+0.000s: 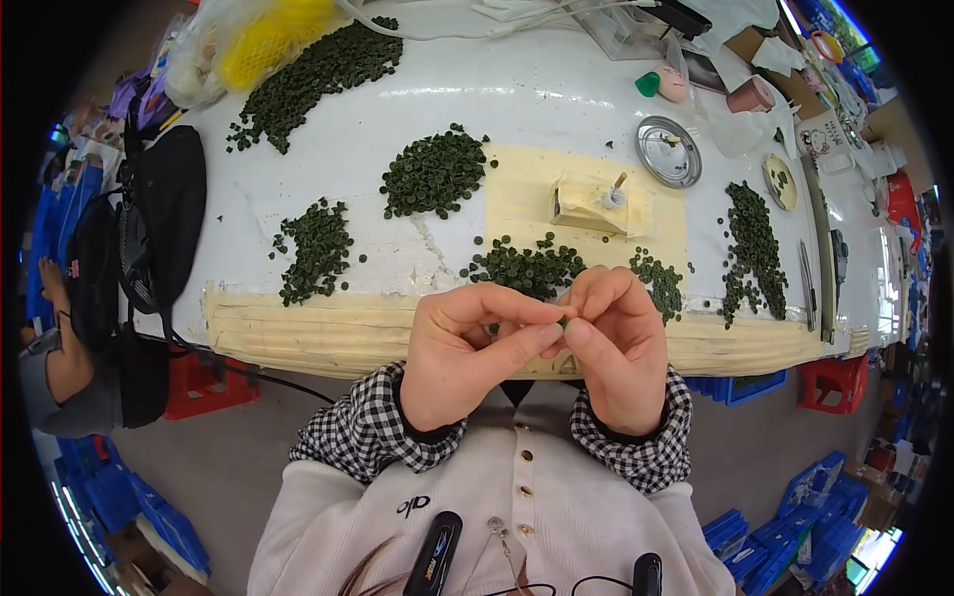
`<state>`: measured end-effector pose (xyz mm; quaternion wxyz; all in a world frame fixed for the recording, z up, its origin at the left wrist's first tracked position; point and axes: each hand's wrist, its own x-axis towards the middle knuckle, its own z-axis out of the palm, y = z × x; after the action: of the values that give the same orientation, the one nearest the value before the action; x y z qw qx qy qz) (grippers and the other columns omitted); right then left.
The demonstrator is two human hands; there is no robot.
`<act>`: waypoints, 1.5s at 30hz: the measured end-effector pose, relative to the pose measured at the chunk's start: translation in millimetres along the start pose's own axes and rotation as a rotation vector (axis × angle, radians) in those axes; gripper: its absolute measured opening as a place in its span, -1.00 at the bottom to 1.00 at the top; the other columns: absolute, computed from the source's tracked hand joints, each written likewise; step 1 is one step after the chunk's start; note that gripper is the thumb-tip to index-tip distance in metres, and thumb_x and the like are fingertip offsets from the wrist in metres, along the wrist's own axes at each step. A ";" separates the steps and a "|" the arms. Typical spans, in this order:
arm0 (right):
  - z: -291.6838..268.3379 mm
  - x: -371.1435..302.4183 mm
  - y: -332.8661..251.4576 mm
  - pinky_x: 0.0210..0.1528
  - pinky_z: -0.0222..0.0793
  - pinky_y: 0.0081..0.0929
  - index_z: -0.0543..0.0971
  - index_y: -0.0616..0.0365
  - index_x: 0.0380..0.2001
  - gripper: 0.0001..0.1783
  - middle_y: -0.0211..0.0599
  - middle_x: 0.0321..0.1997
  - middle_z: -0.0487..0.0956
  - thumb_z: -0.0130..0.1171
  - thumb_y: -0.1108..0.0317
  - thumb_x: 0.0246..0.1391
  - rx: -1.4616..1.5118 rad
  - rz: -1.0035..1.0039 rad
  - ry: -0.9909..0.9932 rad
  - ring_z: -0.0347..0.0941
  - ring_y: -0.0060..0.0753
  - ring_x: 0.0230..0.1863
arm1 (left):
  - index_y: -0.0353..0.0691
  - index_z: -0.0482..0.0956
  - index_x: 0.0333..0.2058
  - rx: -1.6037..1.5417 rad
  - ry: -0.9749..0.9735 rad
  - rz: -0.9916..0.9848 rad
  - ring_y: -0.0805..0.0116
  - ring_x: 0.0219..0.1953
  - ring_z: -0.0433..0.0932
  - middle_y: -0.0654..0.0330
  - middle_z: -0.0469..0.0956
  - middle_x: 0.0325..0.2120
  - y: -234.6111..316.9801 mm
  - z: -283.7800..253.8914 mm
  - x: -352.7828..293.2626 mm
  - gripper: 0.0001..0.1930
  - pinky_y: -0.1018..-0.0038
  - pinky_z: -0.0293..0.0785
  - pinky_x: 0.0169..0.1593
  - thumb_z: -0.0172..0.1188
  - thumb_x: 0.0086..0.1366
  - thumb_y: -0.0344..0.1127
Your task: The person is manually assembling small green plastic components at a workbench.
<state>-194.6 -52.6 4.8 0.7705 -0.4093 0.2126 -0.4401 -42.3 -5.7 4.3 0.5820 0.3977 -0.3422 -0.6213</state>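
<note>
My left hand (472, 343) and my right hand (621, 348) meet fingertip to fingertip above the near table edge. Thumb and forefinger of each are pinched round a small dark green piece (567, 320), mostly hidden by the fingers. Just beyond them lies a pile of small round dark green parts (527, 268), with a smaller pile (656, 283) to its right. Behind these, on a sheet of yellowish tape (517, 189), stands a tape-wrapped block (591, 209) bearing a white piece and a thin upright stick.
More green piles lie at the left (316, 253), centre (432, 171), far left (318, 79) and right (752, 253). A round metal dish (668, 164) sits at back right, tweezers (807, 283) near the right edge. A black bag (169, 209) hangs at the left; another person's arm (62, 328) shows beyond.
</note>
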 end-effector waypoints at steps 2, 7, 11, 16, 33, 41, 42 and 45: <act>-0.1 0.1 0.3 -0.21 0.47 -0.58 0.33 0.24 -0.33 -0.83 -0.36 -0.28 0.29 0.04 0.66 0.00 -0.009 -0.009 -0.006 0.38 -0.59 -0.25 | -0.37 0.54 -0.27 0.020 -0.004 0.014 0.66 -0.43 0.48 0.22 0.56 -0.48 1.4 0.6 -0.7 -0.85 0.77 0.36 -0.41 0.13 0.15 -0.56; -0.1 -0.6 1.3 -0.19 0.47 -0.56 0.35 0.26 -0.33 -0.84 -0.36 -0.27 0.30 0.04 0.66 0.00 -0.047 -0.021 -0.009 0.36 -0.58 -0.24 | -0.37 0.53 -0.27 0.014 0.040 0.007 0.70 -0.46 0.43 0.25 0.54 -0.48 3.2 5.1 -0.3 -0.86 0.79 0.34 -0.41 0.13 0.16 -0.55; 3.2 -1.8 0.0 -0.20 0.41 -0.63 0.41 0.28 -0.31 -0.84 -0.35 -0.26 0.31 0.06 0.65 -0.01 -0.247 -0.110 0.054 0.34 -0.60 -0.26 | -0.35 0.50 -0.22 0.050 0.024 0.037 0.74 -0.45 0.41 0.26 0.56 -0.45 -1.4 1.3 1.3 -0.82 0.80 0.31 -0.41 0.13 0.16 -0.54; 4.6 -3.3 -3.7 -0.26 0.30 -0.64 0.51 0.27 -0.36 -0.84 -0.28 -0.29 0.38 0.12 0.65 -0.08 -0.766 -0.314 0.115 0.34 -0.52 -0.29 | -0.34 0.42 -0.16 -0.013 0.066 -0.031 0.63 -0.34 0.47 0.21 0.57 -0.38 1.6 1.1 1.2 -0.75 0.71 0.33 -0.25 0.13 0.15 -0.54; 2.2 -3.4 -7.2 -0.25 0.31 -0.66 0.51 0.34 -0.34 -0.87 -0.27 -0.33 0.46 0.07 0.64 -0.02 -0.572 -0.207 0.091 0.37 -0.56 -0.30 | -0.33 0.54 -0.33 0.191 0.004 -0.020 0.82 -0.65 0.16 0.50 0.34 -0.69 3.8 -0.5 0.9 -0.90 0.78 0.07 -0.59 0.15 0.15 -0.50; 0.9 -3.4 -6.6 -0.27 0.29 -0.68 0.52 0.34 -0.34 -0.87 -0.28 -0.35 0.47 0.09 0.62 -0.03 -0.628 -0.202 0.110 0.37 -0.57 -0.34 | -0.33 0.55 -0.33 0.222 0.015 -0.015 0.82 -0.66 0.14 0.51 0.33 -0.70 2.3 0.4 2.3 -0.89 0.78 0.05 -0.60 0.16 0.13 -0.52; 0.8 -3.4 -6.4 -0.28 0.29 -0.68 0.53 0.34 -0.35 -0.88 -0.27 -0.35 0.48 0.09 0.62 -0.03 -0.629 -0.202 0.117 0.37 -0.57 -0.34 | -0.33 0.55 -0.33 0.222 0.013 -0.018 0.82 -0.66 0.14 0.51 0.33 -0.70 2.0 0.3 2.5 -0.89 0.78 0.05 -0.60 0.16 0.13 -0.52; 0.6 -3.2 -5.5 -0.29 0.29 -0.68 0.53 0.34 -0.36 -0.88 -0.27 -0.36 0.48 0.10 0.62 -0.03 -0.641 -0.211 0.126 0.37 -0.57 -0.35 | -0.33 0.55 -0.34 0.217 0.019 -0.023 0.82 -0.66 0.14 0.51 0.33 -0.70 1.2 0.1 2.3 -0.90 0.78 0.05 -0.60 0.16 0.13 -0.52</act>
<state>-198.6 -51.0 9.5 0.5383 -0.6224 0.3437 -0.4525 -41.9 -8.1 5.1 0.5316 0.4681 -0.3971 -0.5836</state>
